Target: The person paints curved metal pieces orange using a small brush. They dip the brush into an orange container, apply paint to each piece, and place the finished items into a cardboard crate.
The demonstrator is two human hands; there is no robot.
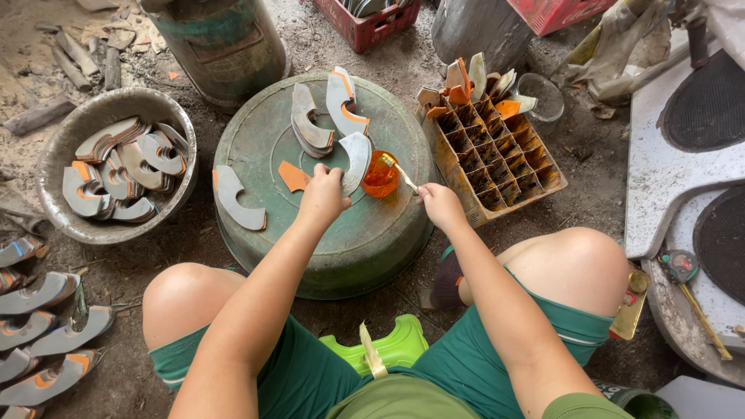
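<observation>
Left hand point(324, 194) pinches the lower end of a grey curved cardboard-like shoe piece point(357, 159), fingers closed on it, pressing it flat on the top of an upturned round green metal basin point(341, 233). The piece runs up and away from the grip, its far tip near a stack of similar grey curved pieces with orange edges point(322, 112).

Right hand point(441, 206) is clenched around a thin pale brush stick point(403, 177). The stick angles up-left from the grip, its tip in a small orange translucent cup of glue point(380, 174). The cup sits just right of the held piece, between the two hands, touching or nearly touching the piece, cannot tell which.

Left of the left grip: a small flat orange scrap point(293, 177) and one more grey curved piece point(233, 200) at the basin edge.

Right of the right grip: an orange-stained divided cardboard tray point(497, 159) with a few pieces stood in its far cells. Far left: a round grey metal bowl point(54, 194) full of curved pieces; more grey soles on the dirt ground point(43, 334). Person squats over a green plastic stool point(388, 349).
</observation>
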